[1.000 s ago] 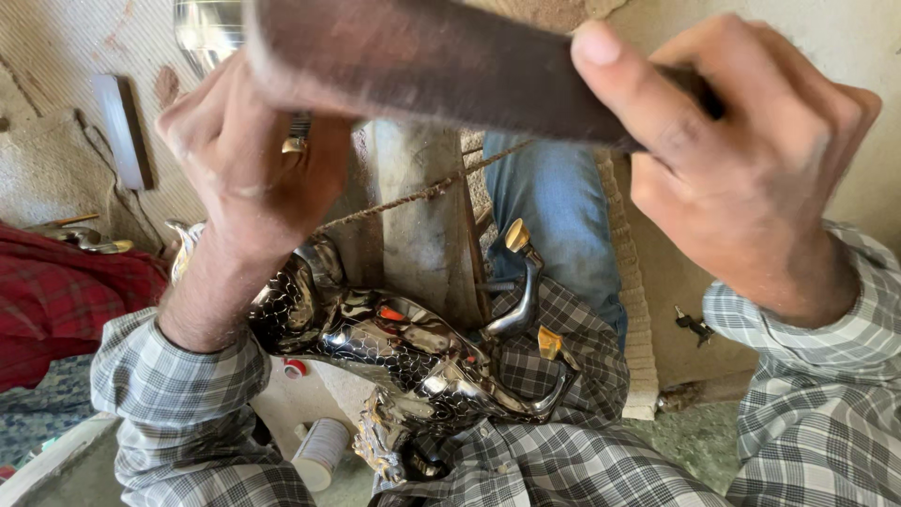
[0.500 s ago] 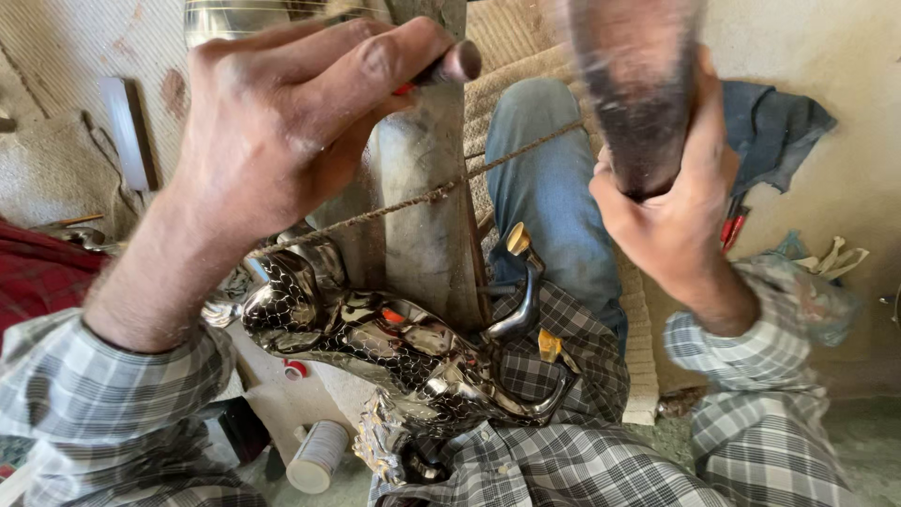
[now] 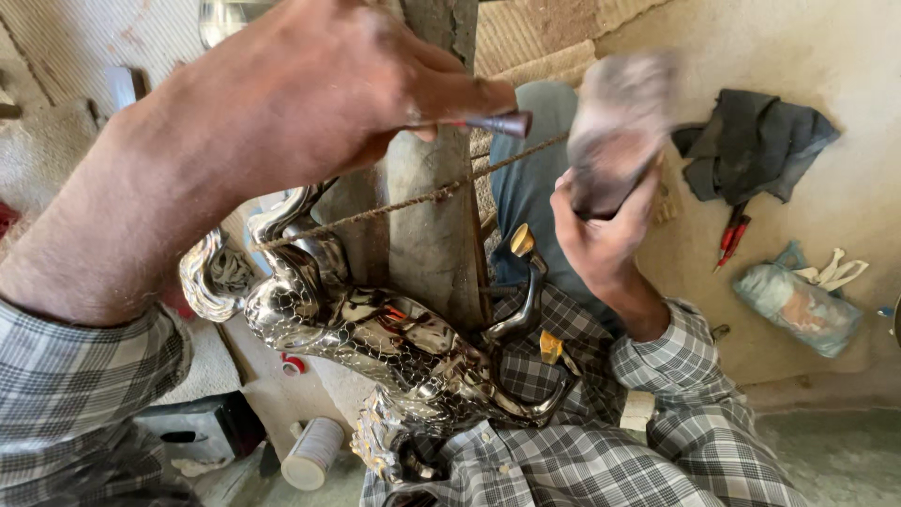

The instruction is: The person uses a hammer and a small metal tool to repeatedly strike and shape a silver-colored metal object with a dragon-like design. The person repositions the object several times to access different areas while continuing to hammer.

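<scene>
My left hand [image 3: 310, 94] fills the upper left, its fingers pinched around a thin dark punch [image 3: 493, 123] that points right. My right hand [image 3: 601, 230] grips a blurred mallet [image 3: 619, 122] raised at the upper middle, apart from the punch. Below both lies a shiny silver animal figurine [image 3: 375, 343] with scaled texture and gold-tipped hooves, resting on my lap against an upright wooden post [image 3: 436, 235]. A rope [image 3: 404, 202] runs across the post and over the figurine.
A dark cloth [image 3: 751, 141] lies on the sandy floor at the upper right, with red-handled pliers [image 3: 730, 235] below it and a bluish wrapped bundle [image 3: 798, 305] further right. A white cylinder [image 3: 310, 455] stands at the bottom left.
My left hand has come closer to the camera with the punch. My right hand has lowered and moved left slightly, the mallet now tilted toward the punch.
</scene>
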